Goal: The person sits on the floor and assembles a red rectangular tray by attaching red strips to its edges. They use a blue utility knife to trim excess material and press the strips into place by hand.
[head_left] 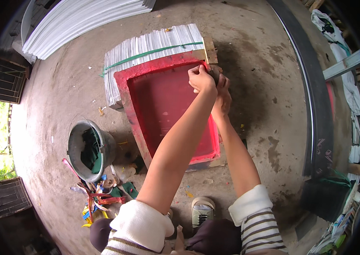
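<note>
A wooden frame [138,129] stained red, with translucent red mesh [158,102] stretched across it like a printing screen, lies tilted in front of me. Its far end is against a bundle of white sheets [154,44]. At the frame's far right corner, my left hand [201,80] is closed, fingers curled together; whatever it pinches is hidden. Just right of it, my right hand [223,94] curls its fingers at a dark, rounded thing [215,73] by the corner, too covered to name. A small wooden block [210,50] sits just beyond both hands.
A grey bucket [72,155] holding dark green cloth stands at the left, with colourful strips and scraps [101,199] beside it. More white sheets [82,25] lie at the far left. A long dark strip [299,85] runs along the right. My shoe [203,210] is near the frame.
</note>
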`<state>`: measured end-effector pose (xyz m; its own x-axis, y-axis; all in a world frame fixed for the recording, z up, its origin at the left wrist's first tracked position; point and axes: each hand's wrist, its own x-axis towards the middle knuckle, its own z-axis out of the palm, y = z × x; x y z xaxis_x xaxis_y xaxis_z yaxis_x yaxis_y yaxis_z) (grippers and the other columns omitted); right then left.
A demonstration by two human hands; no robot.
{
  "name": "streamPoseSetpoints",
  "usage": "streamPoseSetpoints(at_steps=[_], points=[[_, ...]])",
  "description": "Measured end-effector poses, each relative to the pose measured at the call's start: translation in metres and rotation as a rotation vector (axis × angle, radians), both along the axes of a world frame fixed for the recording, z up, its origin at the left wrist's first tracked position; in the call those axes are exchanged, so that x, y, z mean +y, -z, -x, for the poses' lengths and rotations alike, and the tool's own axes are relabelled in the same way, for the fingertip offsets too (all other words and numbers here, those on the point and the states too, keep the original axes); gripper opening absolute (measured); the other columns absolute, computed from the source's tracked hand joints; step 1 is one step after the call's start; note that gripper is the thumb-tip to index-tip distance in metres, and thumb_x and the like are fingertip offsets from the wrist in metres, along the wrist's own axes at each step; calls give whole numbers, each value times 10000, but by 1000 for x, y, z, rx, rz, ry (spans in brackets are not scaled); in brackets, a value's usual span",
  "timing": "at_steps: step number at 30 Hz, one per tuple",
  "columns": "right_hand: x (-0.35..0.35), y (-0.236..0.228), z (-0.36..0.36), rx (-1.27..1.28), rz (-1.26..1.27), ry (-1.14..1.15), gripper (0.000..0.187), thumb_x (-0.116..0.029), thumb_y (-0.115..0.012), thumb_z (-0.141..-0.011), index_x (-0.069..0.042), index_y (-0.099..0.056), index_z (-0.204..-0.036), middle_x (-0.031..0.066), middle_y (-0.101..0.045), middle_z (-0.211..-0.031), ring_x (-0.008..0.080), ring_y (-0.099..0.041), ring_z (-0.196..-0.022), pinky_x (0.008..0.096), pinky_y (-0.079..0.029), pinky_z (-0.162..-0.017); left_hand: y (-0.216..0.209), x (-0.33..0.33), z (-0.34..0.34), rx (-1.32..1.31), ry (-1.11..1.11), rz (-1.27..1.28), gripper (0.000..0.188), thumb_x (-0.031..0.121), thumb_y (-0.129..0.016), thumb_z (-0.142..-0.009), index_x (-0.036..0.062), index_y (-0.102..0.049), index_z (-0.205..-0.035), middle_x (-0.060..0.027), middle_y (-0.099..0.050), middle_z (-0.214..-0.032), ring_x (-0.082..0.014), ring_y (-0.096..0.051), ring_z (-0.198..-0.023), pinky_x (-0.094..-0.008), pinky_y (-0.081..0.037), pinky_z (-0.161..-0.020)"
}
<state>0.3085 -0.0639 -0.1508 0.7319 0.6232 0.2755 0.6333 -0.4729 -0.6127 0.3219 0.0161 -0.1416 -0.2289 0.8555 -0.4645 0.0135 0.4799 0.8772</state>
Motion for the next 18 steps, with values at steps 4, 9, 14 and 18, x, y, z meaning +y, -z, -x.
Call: streamPoseSetpoints(at_steps=[4, 9, 14, 18], points=[[4, 2, -9, -37, 43, 33, 539, -180, -619, -772, -29, -340, -1208, 163, -437, -1193, 369, -603, -912, 436, -531, -721, -2, -7, -3, -213, -25, -78, 152, 219, -658, -816, 77, -609, -837, -82, -664, -855, -222, -613, -827, -378, -438, -794], [6, 6, -6, -59, 110, 56, 525, -198, -597, -792, -35, -344, -1221, 152, -449, -1183, 359, -599, -924, 428, -524, -738, 0, -7, 6, -340, -21, -97, 139, 179, -651, -826, 50, -601, -835, -73, -665, -856, -206, -606, -813, -346, -458, -775], [2, 3, -7, -48, 45, 43, 511, -215, -559, -827, -18, -350, -1249, 169, -494, -1140, 358, -594, -927, 435, -507, -742, -7, -3, 3, -160, 99, -36, 132, 199, -641, -829, 82, -597, -872, -35, -655, -868, -199, -600, -845, -369, -443, -787], [3, 15, -5, -97, -33, 40, 489, -226, -541, -846, -5, -368, -1247, 189, -527, -1122, 361, -602, -889, 438, -499, -733, -2, 2, 5, -258, 57, 6, 146, 202, -651, -822, 89, -586, -888, -36, -636, -884, -195, -588, -863, -378, -441, -780]])
